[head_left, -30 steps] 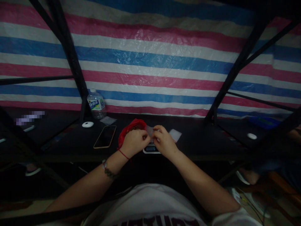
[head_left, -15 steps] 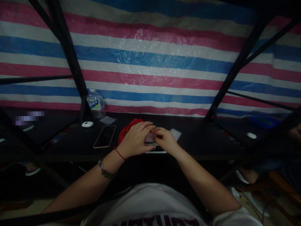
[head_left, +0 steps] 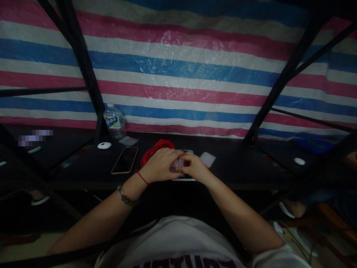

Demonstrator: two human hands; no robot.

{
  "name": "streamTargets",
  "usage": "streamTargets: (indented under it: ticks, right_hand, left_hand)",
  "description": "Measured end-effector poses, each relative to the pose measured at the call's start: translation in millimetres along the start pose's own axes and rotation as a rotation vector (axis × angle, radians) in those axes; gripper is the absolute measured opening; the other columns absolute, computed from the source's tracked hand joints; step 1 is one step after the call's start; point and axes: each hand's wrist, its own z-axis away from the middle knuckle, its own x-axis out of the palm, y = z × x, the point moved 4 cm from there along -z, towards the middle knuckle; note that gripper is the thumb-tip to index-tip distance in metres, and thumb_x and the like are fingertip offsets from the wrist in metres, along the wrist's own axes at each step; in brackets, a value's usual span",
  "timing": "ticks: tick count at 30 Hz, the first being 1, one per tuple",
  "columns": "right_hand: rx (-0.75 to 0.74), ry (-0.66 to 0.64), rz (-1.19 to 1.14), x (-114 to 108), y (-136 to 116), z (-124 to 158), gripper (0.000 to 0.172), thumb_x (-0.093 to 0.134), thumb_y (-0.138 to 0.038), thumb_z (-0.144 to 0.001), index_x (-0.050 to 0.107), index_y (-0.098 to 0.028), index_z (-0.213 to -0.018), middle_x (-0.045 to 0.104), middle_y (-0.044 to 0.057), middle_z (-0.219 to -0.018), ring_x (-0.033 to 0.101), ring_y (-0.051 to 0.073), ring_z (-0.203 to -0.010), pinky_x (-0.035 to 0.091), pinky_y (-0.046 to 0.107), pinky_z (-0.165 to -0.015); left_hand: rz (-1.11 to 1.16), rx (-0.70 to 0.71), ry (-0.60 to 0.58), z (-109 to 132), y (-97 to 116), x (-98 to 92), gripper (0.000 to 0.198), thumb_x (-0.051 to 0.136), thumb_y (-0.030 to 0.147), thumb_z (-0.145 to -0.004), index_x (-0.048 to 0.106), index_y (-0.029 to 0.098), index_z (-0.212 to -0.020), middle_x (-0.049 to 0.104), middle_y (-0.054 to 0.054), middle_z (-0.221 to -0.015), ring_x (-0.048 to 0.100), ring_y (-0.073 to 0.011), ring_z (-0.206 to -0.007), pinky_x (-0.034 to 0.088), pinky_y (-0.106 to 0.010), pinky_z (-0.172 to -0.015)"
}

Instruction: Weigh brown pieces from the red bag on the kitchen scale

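Observation:
My left hand and my right hand meet over the middle of a dark table. Between their fingertips they pinch a small clear plastic bag; what is in it is too dim to tell. Under the hands lies a small digital scale, mostly hidden by them. A red plastic bag sits just behind my left hand.
A smartphone lies face up left of the hands, with a white round disc and a water bottle behind it. Small clear bags lie to the right. Black frame bars cross in front of a striped tarp.
My hands lowered from above the scale and drew together. The left hand's fingers spread half a second ago and now close again on the small bag.

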Motion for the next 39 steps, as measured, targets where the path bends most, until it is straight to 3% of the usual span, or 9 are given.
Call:
streamTargets:
  ticks: [5,10,14,17,22,31,35,39]
  right_hand:
    - [0.007,0.009,-0.036,-4.8,4.3,-3.8,0.011,0.068,-0.029,-0.074,0.067,-0.019,-0.079,0.064,0.003,-0.085,0.059,0.018,-0.085,0.047,0.029,-0.076]
    - [0.125,0.315,0.109,-40.7,58.6,-16.8,0.022,0.062,-0.033,-0.077,0.066,-0.017,-0.091,0.064,0.007,-0.095,0.059,0.019,-0.091,0.046,0.036,-0.085]
    - [0.267,0.193,0.216,-38.1,106.1,-22.4,0.057,0.074,-0.036,-0.065,0.060,-0.013,-0.115,0.061,0.015,-0.116,0.058,0.024,-0.106,0.043,0.040,-0.094]
    - [0.275,0.101,0.223,-23.2,117.6,-26.3,0.055,0.075,-0.032,-0.063,0.062,-0.014,-0.114,0.063,0.013,-0.116,0.059,0.024,-0.106,0.044,0.040,-0.094]
    - [0.196,0.052,0.132,-10.4,104.5,-38.6,0.028,0.069,-0.026,-0.069,0.070,-0.015,-0.095,0.071,0.009,-0.097,0.065,0.021,-0.092,0.047,0.036,-0.089]
    - [0.080,0.070,-0.208,4.0,64.0,-51.5,0.047,0.070,-0.025,-0.068,0.058,-0.018,-0.113,0.067,0.007,-0.105,0.064,0.017,-0.095,0.047,0.033,-0.089]
    - [0.005,0.047,-0.115,1.7,43.9,-56.7,0.038,0.072,-0.022,-0.065,0.060,-0.017,-0.101,0.065,0.003,-0.093,0.062,0.015,-0.086,0.049,0.031,-0.084]
    - [-0.155,-0.046,-0.050,-4.1,23.7,-61.2,0.032,0.070,-0.018,-0.070,0.067,-0.018,-0.102,0.063,0.007,-0.103,0.061,0.018,-0.094,0.049,0.033,-0.086]
  left_hand:
    - [0.042,-0.034,-0.003,-0.4,-11.1,2.8,0.052,0.067,0.042,-0.070,0.058,0.020,-0.116,0.063,-0.009,-0.109,0.057,-0.0261,-0.103,0.042,-0.038,-0.092]
    - [0.002,-0.203,0.036,0.7,-43.3,4.5,0.050,0.066,0.044,-0.072,0.060,0.016,-0.113,0.064,-0.011,-0.112,0.059,-0.0267,-0.101,0.045,-0.037,-0.091]
    - [-0.024,-0.321,0.048,2.6,-65.1,7.7,0.053,0.066,0.046,-0.070,0.060,0.016,-0.114,0.065,-0.011,-0.113,0.060,-0.0272,-0.101,0.045,-0.037,-0.090]
    - [-0.004,-0.370,0.036,3.7,-74.6,13.1,0.058,0.068,0.047,-0.069,0.059,0.016,-0.117,0.064,-0.012,-0.115,0.061,-0.0270,-0.101,0.045,-0.035,-0.089]
    - [0.037,-0.411,0.045,6.1,-86.9,23.2,0.056,0.068,0.049,-0.068,0.062,0.017,-0.114,0.066,-0.011,-0.113,0.061,-0.0273,-0.101,0.046,-0.035,-0.089]
    - [0.165,-0.409,0.107,6.2,-86.5,26.5,0.053,0.067,0.047,-0.070,0.060,0.017,-0.113,0.066,-0.010,-0.111,0.062,-0.0252,-0.099,0.048,-0.035,-0.087]
    - [0.252,-0.387,0.155,5.0,-81.3,25.8,0.055,0.067,0.048,-0.071,0.058,0.015,-0.114,0.066,-0.010,-0.109,0.063,-0.0236,-0.096,0.048,-0.035,-0.086]
    - [0.322,-0.387,0.217,3.8,-77.1,25.3,0.058,0.067,0.050,-0.070,0.058,0.015,-0.116,0.065,-0.009,-0.112,0.062,-0.0240,-0.100,0.047,-0.037,-0.090]
